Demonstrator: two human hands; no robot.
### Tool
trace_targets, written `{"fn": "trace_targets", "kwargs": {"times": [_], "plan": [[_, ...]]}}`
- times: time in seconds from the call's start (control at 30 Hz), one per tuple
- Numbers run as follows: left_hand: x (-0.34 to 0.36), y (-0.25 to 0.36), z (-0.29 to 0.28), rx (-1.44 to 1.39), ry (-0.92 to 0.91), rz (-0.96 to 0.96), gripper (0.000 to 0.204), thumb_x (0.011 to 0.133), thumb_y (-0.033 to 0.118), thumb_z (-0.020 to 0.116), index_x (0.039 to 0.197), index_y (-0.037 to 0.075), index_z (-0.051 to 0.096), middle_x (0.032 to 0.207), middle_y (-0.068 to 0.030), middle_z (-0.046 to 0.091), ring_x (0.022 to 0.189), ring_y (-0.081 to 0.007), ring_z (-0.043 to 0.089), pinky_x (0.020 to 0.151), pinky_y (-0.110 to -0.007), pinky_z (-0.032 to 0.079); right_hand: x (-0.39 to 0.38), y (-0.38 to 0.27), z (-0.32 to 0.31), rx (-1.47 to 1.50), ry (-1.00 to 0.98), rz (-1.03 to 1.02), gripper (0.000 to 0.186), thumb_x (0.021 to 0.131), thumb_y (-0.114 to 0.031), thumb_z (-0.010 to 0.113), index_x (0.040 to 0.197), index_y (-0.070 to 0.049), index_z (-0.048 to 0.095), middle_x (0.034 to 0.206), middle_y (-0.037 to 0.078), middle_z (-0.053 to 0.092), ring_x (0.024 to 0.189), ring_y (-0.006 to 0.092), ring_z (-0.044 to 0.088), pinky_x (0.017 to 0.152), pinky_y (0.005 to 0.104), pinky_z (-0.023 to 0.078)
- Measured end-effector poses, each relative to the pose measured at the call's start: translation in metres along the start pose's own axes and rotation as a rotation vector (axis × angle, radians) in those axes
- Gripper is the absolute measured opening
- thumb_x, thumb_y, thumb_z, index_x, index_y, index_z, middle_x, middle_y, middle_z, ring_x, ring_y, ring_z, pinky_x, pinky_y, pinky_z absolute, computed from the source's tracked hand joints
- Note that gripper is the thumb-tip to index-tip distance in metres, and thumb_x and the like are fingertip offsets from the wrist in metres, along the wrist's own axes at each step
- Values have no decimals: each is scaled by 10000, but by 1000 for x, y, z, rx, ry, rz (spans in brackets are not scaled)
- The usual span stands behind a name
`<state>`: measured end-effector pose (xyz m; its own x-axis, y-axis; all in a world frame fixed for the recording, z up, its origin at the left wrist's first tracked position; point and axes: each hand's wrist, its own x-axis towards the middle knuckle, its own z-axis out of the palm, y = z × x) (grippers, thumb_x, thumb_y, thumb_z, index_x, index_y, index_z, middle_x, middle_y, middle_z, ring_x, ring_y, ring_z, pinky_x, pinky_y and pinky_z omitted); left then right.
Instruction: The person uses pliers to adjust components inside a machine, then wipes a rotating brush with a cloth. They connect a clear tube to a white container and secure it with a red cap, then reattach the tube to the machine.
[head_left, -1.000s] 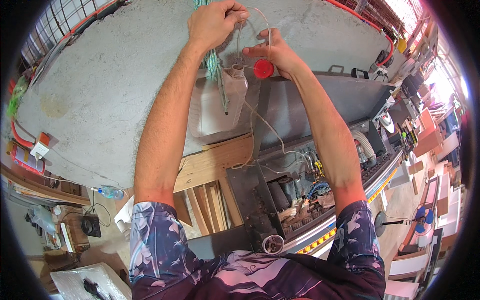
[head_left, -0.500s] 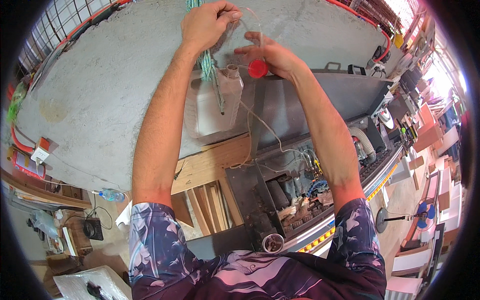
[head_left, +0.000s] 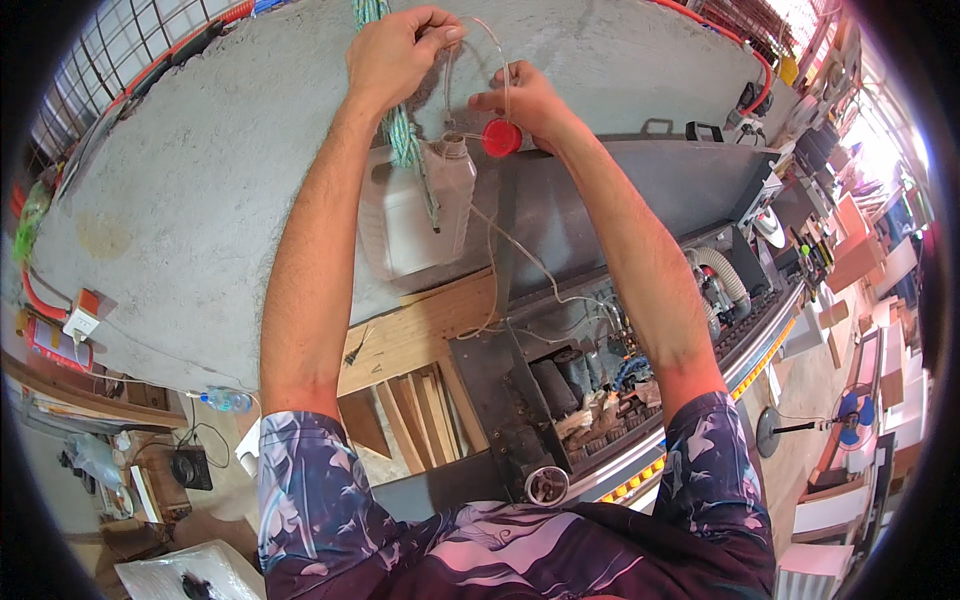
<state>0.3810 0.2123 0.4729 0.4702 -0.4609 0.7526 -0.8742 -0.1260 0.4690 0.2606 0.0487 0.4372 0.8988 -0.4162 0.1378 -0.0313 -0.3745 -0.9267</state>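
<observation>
My left hand (head_left: 395,55) is raised at the top, thumb and fingers pinched on a thin clear tube (head_left: 490,36). The tube arches to the right and drops to a red screw cap (head_left: 502,138); another length comes down toward the mouth of a whitish plastic jug (head_left: 412,215). Beside the cap is my right hand (head_left: 535,103), thumb and forefinger apart, with the tube passing across it. Whether its hidden fingers touch the tube I cannot tell. The jug hangs upright against the wall, its neck uncapped, with a green-and-white rope (head_left: 402,135) in front of it.
Below the jug are wooden boards (head_left: 415,325) and a dark machine bed (head_left: 560,390) with wires and hoses. A grey concrete wall (head_left: 200,180) rises behind. A blue fan (head_left: 852,418) stands right; a power outlet (head_left: 82,318) is far left.
Both hands have shifted slightly left, the tube and red cap moving with them. My right hand's fingers have drawn in from a wider spread.
</observation>
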Motion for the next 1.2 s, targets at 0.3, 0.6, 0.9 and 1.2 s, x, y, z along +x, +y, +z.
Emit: {"fn": "trace_targets", "kwargs": {"times": [0.3,0.6,0.9,1.2], "plan": [[1,1,-2,31,2,30,281,958,372,707,1067,123,779,839,30,769,737,-76,681,695,-260,513,-7,-7,2,52,-2,-54,721,759,-167,860,1341,24,480,1068,137,653,1013,239,643,875,379,523],[0,1,-2,41,10,33,277,963,370,707,1066,124,781,845,29,771,753,-71,688,709,-252,522,-5,-2,1,26,-17,4,797,746,-154,828,1425,39,460,1118,198,660,1021,272,659,816,396,562],[2,-1,-1,-15,-20,7,288,961,367,721,1076,109,774,859,19,773,759,-68,688,716,-246,526,-6,-4,4,-56,29,23,872,766,-182,762,1513,36,369,1220,236,615,1107,286,622,903,386,521],[2,-4,0,-91,-15,9,285,967,363,713,1076,107,773,849,17,767,740,-70,674,711,-244,525,5,5,4,-105,54,34,847,763,-159,777,1493,17,387,1191,191,633,1146,277,610,901,398,533]]}}
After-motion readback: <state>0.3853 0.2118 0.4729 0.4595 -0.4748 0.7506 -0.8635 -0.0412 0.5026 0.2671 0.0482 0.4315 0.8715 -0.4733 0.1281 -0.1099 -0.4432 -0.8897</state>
